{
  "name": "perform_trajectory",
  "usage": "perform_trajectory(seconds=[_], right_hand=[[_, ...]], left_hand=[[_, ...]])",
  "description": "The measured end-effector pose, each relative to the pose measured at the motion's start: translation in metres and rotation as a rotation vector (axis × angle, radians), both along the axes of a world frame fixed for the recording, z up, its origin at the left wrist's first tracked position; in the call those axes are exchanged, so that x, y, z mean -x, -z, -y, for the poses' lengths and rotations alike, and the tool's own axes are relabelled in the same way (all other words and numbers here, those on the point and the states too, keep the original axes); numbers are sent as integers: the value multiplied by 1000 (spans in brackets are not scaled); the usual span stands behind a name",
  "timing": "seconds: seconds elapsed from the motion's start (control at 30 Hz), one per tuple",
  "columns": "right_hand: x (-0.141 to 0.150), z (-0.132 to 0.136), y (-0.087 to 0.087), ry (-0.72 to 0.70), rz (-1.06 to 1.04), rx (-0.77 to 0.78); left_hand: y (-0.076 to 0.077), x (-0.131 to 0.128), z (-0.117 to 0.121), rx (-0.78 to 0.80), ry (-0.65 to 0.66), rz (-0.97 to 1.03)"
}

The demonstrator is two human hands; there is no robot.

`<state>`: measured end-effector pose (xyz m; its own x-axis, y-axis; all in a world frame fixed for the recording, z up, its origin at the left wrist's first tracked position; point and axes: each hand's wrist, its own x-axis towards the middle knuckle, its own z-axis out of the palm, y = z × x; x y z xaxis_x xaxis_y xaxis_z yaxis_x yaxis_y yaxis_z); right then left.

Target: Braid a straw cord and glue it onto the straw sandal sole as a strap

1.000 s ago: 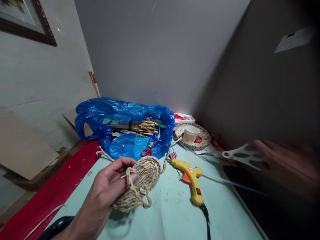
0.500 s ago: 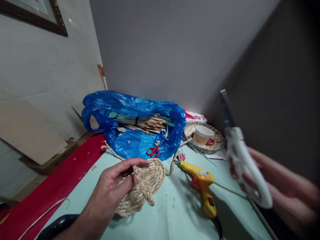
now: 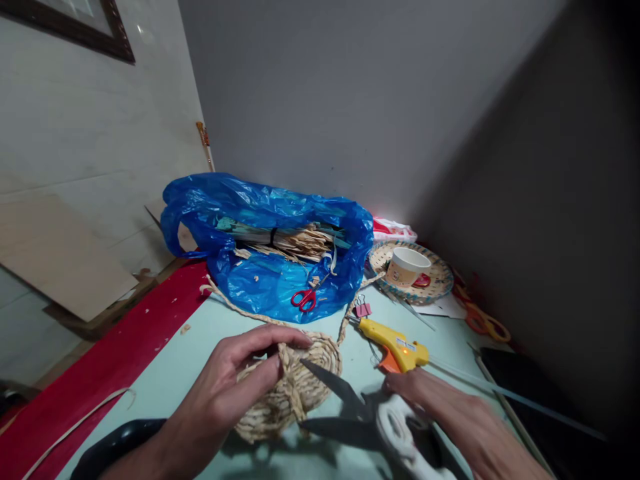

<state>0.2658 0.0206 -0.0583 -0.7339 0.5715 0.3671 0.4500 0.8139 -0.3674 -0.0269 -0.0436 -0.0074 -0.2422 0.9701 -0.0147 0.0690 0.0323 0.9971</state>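
Pinching coiled straw mat [image 3: 313,390]: left hand [image 3: 225,380], fingers closed; spiral evidently formed, braid end [image 3: 291,380] seemingly uncut. Right hand [image 3: 445,393]: fingers grasping white-handled scissors [image 3: 393,427], blades parted near braid.

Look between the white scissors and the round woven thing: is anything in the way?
Nothing visible is in the way. The right hand holds the white scissors with open blades reaching the woven piece in the left hand. The yellow glue gun lies beyond them, off to the side.
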Motion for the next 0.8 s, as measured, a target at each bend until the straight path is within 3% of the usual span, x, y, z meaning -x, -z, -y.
perform_trajectory(seconds=[0.23, 0.57, 0.8], right_hand=[[20, 3, -23, 28, 67, 83], [17, 4, -23, 4, 40, 17], [22, 7, -29, 0, 131, 130]], left_hand=[[9, 4, 0, -28, 116, -36], [9, -1, 1, -39, 93, -51], [13, -2, 0, 26, 154, -85]])
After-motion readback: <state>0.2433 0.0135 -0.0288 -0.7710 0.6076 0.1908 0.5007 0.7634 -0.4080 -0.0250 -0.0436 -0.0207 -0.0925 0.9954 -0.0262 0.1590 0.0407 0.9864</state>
